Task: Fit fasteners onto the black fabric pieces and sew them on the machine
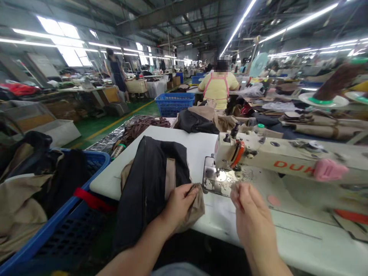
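One black-and-tan fabric piece [155, 168], long axis near-to-far, in left hand [178, 203]

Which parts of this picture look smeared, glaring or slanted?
Head view: the right hand is blurred, probably by motion, the left hand clearer. Same head view: the windows are washed out white and the metal needle plate glints. Head view, far right: the brown thread cone looks smeared and slanted, perhaps from a wide lens.

l hand [180, 199] & r hand [250, 207] bare, clothing [179, 269] grey-blue.
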`<state>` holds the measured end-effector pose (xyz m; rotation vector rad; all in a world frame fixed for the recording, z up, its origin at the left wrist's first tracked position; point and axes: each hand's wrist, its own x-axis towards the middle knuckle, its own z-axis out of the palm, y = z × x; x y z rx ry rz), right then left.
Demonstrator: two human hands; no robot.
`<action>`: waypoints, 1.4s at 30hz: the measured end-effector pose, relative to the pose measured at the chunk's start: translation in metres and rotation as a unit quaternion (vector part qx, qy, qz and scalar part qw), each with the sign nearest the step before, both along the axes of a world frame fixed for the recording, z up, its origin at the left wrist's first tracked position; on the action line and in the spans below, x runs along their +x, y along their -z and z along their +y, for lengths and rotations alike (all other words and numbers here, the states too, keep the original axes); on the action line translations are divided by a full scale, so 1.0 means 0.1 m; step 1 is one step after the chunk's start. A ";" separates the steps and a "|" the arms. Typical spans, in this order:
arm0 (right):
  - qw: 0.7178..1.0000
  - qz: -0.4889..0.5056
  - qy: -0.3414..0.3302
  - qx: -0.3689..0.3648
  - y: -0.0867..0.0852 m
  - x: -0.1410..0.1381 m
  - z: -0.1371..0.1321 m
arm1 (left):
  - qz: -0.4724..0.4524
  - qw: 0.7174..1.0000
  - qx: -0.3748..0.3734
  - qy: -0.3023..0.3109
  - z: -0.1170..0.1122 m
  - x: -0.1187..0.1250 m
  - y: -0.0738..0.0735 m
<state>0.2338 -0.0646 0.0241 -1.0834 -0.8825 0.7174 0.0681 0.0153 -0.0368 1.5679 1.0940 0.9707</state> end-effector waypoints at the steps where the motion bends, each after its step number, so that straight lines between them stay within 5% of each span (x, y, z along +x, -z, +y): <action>1: 1.000 -0.007 -0.003 -0.027 -0.01 0.03 0.03 | -0.012 1.000 -0.004 0.011 0.00 -0.01 -0.02; 8: 0.969 -0.218 -0.041 -0.107 0.26 -0.09 0.05 | -0.059 0.997 -0.026 0.032 -0.12 -0.02 -0.11; 15: 0.929 -0.329 -0.039 -0.165 0.16 -0.21 0.06 | -0.035 0.999 -0.001 0.021 -0.18 0.00 -0.04; 19: 0.941 -0.257 -0.068 -0.209 0.14 -0.23 0.12 | 0.043 0.997 0.055 -0.014 -0.24 0.03 -0.09; 24: 0.947 -0.098 -0.202 -0.232 0.15 -0.18 0.10 | 0.066 0.995 0.064 -0.030 -0.25 0.05 -0.11; 29: 0.933 -0.100 -0.255 -0.235 0.15 -0.15 0.02 | 0.080 0.994 0.067 -0.021 -0.25 0.06 -0.09; 37: 0.962 -0.223 -0.152 -0.032 0.10 -0.15 0.02 | 0.083 0.994 0.072 -0.013 -0.25 0.07 -0.12; 42: 0.963 -0.137 -0.222 -0.071 0.19 -0.24 0.04 | 0.089 0.992 0.085 -0.007 -0.27 0.08 -0.08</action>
